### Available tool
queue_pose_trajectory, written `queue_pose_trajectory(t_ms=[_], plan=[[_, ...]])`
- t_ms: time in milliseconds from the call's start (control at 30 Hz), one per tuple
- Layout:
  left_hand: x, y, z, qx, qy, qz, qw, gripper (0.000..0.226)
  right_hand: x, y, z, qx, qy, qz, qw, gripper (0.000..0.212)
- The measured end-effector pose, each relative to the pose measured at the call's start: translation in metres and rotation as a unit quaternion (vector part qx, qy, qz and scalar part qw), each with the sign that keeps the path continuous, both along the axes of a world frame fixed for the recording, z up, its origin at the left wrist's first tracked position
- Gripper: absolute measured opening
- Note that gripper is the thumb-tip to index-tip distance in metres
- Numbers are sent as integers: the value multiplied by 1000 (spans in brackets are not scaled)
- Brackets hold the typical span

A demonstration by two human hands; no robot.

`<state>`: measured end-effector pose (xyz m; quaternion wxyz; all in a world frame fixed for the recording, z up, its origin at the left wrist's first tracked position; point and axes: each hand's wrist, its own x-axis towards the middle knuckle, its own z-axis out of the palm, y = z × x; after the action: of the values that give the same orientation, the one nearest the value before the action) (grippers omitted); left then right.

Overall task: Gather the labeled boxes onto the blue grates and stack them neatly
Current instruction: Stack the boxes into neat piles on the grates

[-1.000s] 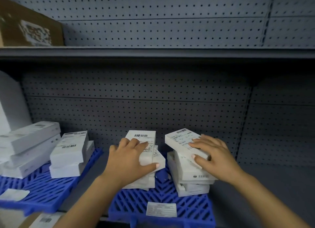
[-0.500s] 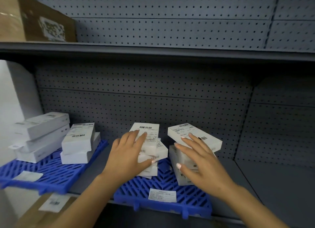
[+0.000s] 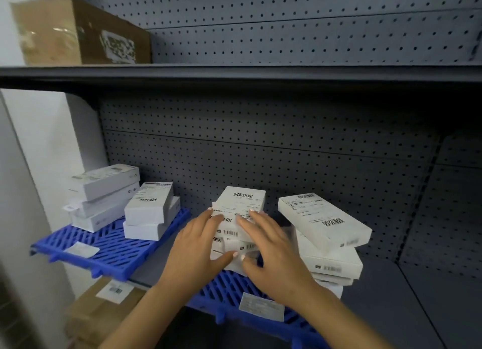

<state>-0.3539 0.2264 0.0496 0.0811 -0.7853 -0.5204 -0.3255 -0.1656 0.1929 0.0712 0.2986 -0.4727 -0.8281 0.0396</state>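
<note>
A stack of white labeled boxes (image 3: 241, 200) stands on the nearer blue grate (image 3: 224, 291) in the middle of the shelf. My left hand (image 3: 198, 247) presses its left side and my right hand (image 3: 271, 252) presses its front and right side, fingers fairly straight. Just right of it is a second, skewed stack (image 3: 326, 247), its top box turned diagonally. A second blue grate (image 3: 104, 244) at the left holds two more stacks of white boxes (image 3: 151, 210).
The grey pegboard back wall (image 3: 287, 153) and the upper shelf (image 3: 234, 72) bound the space. A cardboard box (image 3: 78, 33) sits on that upper shelf. Another carton (image 3: 104, 304) lies below at the left. Bare shelf floor (image 3: 417, 309) extends to the right.
My right hand left the right stack and moved left onto the middle stack, beside my left hand. The view shifted so the shelf contents appear further right.
</note>
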Motion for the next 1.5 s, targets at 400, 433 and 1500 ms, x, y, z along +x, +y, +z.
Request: queue_pose_trajectory(t_ms=[400,433,1500], plan=[[-14,38,-11,-2,-83,-122,989,61,-18,39,-38,118,58,-104,986,52],[-16,42,-12,-6,-98,-141,985,60,-20,40,-39,125,63,-109,984,52],[-44,124,-53,-283,-167,-310,892,112,-39,44,-44,-84,120,-285,947,118]])
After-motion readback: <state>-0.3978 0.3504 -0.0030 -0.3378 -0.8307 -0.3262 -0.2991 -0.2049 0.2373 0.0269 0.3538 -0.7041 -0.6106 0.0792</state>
